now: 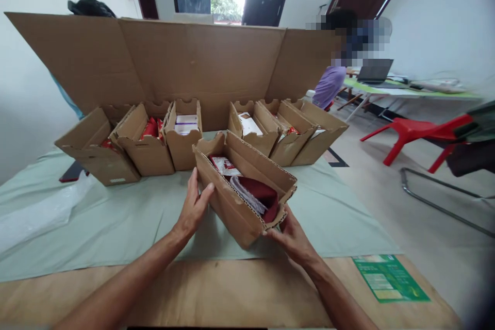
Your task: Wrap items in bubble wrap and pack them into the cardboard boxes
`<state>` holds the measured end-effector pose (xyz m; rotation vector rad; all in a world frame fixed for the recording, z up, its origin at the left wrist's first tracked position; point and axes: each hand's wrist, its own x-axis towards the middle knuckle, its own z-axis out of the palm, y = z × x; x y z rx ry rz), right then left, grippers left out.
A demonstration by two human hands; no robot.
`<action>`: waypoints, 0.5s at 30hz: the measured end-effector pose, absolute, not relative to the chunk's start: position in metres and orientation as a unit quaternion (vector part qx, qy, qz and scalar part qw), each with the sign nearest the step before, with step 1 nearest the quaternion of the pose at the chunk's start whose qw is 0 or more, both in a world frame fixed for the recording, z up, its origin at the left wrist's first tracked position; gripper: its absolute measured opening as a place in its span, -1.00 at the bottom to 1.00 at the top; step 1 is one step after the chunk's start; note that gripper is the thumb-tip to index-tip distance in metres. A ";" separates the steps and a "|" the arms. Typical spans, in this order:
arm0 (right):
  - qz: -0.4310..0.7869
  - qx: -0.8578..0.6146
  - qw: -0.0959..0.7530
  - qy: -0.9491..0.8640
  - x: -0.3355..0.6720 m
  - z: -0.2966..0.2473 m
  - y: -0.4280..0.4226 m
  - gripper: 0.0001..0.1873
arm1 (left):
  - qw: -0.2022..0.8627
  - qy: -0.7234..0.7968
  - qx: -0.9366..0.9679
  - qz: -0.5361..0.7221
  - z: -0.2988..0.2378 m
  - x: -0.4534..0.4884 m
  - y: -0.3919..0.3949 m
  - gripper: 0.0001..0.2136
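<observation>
An open cardboard box (232, 201) sits tilted in front of me on a pale green cloth (124, 221). Inside it lie a dark red pouch (265, 195) and a red and white packet (225, 165). My left hand (194, 204) presses against the box's left side, fingers wrapped on the cardboard. My right hand (292, 237) holds the box's near right corner from below. Behind it stand two rows of similar open boxes, left (133, 144) and right (286, 131), filled with packets.
A large cardboard sheet (185, 62) stands upright behind the boxes. A green leaflet (389, 278) lies on the wooden table at right. A person sits at a laptop (374, 69) at the back right. Red plastic chairs (417, 134) stand on the floor.
</observation>
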<state>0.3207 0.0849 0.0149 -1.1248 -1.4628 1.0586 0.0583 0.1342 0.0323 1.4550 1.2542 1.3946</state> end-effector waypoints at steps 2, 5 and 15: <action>0.415 -0.472 0.495 -0.600 0.315 0.010 0.088 -0.23 | 0.386 0.487 0.570 0.538 0.028 0.066 0.132 -0.26; 0.387 -0.488 0.499 -0.603 0.308 0.005 0.091 -0.32 | 0.397 0.477 0.576 0.533 0.023 0.075 0.123 -0.27; 0.357 -0.514 0.491 -0.606 0.293 -0.002 0.099 -0.32 | 0.388 0.446 0.600 0.539 0.029 0.085 0.136 -0.33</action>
